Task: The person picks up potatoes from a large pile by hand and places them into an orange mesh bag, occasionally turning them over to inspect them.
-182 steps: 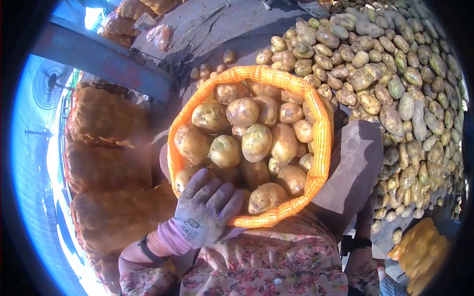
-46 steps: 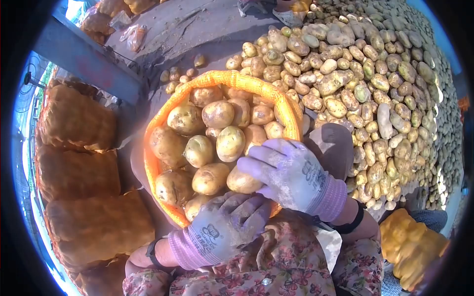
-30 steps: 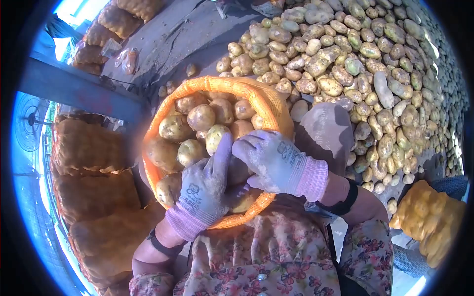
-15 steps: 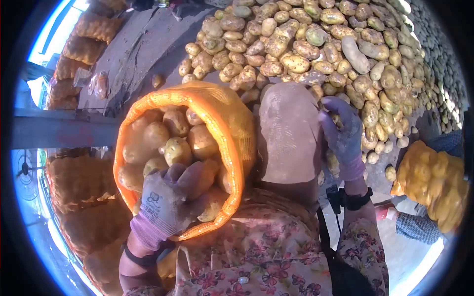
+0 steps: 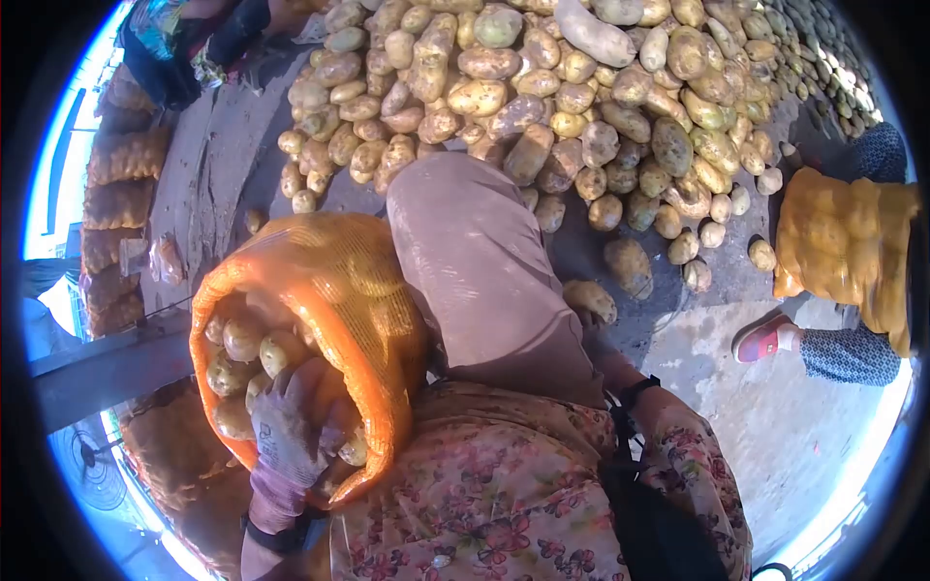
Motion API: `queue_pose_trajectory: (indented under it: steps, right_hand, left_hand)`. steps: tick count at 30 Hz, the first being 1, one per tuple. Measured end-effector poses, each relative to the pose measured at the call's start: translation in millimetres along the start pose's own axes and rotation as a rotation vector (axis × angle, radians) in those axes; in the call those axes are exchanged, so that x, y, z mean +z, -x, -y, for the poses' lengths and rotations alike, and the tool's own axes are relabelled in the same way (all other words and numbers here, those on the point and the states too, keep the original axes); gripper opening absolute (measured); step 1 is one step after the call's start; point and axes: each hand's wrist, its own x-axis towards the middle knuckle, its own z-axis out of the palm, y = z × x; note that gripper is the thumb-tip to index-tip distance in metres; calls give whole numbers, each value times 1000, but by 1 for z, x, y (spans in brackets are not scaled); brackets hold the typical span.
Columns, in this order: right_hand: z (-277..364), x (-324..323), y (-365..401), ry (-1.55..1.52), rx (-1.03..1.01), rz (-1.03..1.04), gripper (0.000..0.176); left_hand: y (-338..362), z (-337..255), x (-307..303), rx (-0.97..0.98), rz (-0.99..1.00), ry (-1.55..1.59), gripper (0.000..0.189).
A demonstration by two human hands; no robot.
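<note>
Your left hand (image 5: 289,426) inside mouth of orange sack (image 5: 378,300), fingers curled over potatoes (image 5: 244,339); sack beside your knee (image 5: 465,232). Your right hand (image 5: 599,337), mostly hidden, near loose potato (image 5: 590,301); cannot tell finger spread.

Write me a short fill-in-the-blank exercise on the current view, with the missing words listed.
The left hand reaches into a bag that holds ____.
The rim of that bag is coloured ____.
The person's top has a ____ pattern.
A fan shows at the picture's lower ____.

Missing words: potatoes; orange; floral; left.
</note>
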Motion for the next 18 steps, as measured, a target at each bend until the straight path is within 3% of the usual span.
queue_pose_trajectory:
  steps: [5,12,15,18]
  right_hand:
    - [-13,8,8,67,20,186,34]
    - [-19,6,-27,169,-2,309,38]
    - [-22,-9,-19,168,9,358,39]
    - [-26,-39,-12,135,51,398,41]
  left_hand:
    - [0,-5,-16,-27,87,-7,57]
    - [32,2,-17,53,-190,48,50]
    - [32,6,-16,-20,-134,276,44]
    - [42,14,-8,36,-250,357,47]
